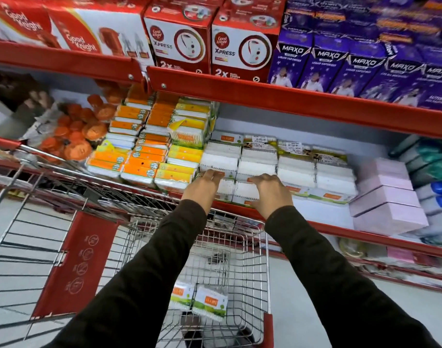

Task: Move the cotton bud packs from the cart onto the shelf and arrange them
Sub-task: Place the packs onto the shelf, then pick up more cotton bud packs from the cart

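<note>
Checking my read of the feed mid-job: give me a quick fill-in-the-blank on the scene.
1. Both hands, left hand and right hand, rest on packs at the shelf's ____ edge.
2. ____ packs remain in the cart.
3. The boxes right of the white packs are ____.

Missing: front; two; pink

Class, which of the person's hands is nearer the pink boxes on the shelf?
Right. The right hand rests on white packs, nearer the pink boxes; the left hand lies farther left.
</note>
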